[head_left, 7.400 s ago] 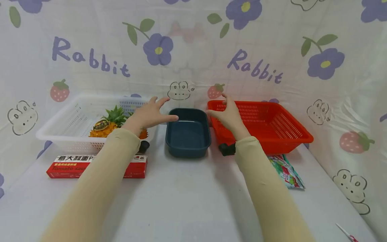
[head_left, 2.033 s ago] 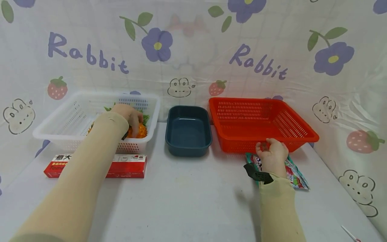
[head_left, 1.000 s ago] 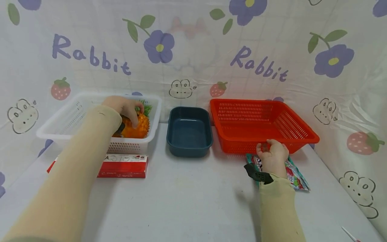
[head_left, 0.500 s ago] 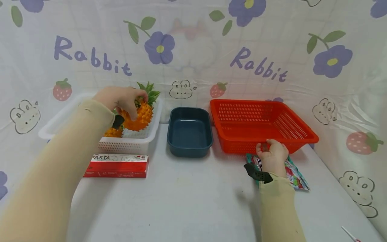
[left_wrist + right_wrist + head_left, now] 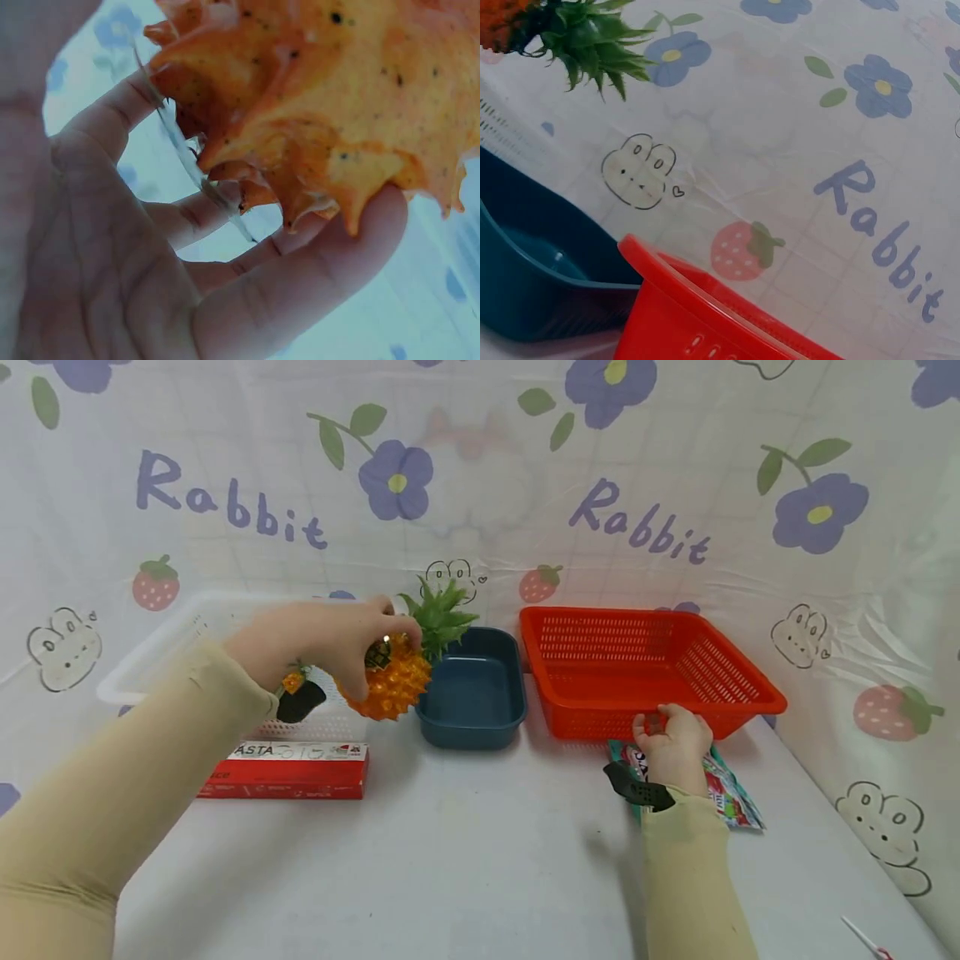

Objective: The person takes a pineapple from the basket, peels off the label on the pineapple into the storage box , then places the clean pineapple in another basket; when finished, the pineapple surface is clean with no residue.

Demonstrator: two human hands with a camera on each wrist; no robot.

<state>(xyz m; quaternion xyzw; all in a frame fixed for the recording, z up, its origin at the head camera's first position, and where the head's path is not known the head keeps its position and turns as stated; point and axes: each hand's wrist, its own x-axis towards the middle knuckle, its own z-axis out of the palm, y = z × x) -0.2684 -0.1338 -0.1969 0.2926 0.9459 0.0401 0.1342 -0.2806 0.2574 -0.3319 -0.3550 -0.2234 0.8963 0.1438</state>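
My left hand (image 5: 333, 639) holds a small pineapple (image 5: 393, 681) with a spiky orange body and a green leafy crown. It hangs between the white basket (image 5: 150, 652) and the dark blue basin (image 5: 480, 735), its crown over the basin's left rim. In the left wrist view, thumb and fingers lie around the spiky fruit (image 5: 322, 97). A bit of another orange fruit (image 5: 293, 682) shows behind my left wrist. My right hand (image 5: 675, 739) is at the front wall of the red basket (image 5: 600, 714), fingers loosely bent. Whether it touches the basket, I cannot tell.
A red pasta box (image 5: 292, 777) lies before the white basket, partly behind my left arm. Shiny green packets (image 5: 731, 797) lie under and beside my right hand. A thin white stick with a red end (image 5: 862, 935) is at the lower right. A patterned cloth hangs behind.
My left hand reached into the white basket, gripped the pineapple, lifted it out and carried it right toward the basin. The right hand came down to the red basket's front and has stayed there.
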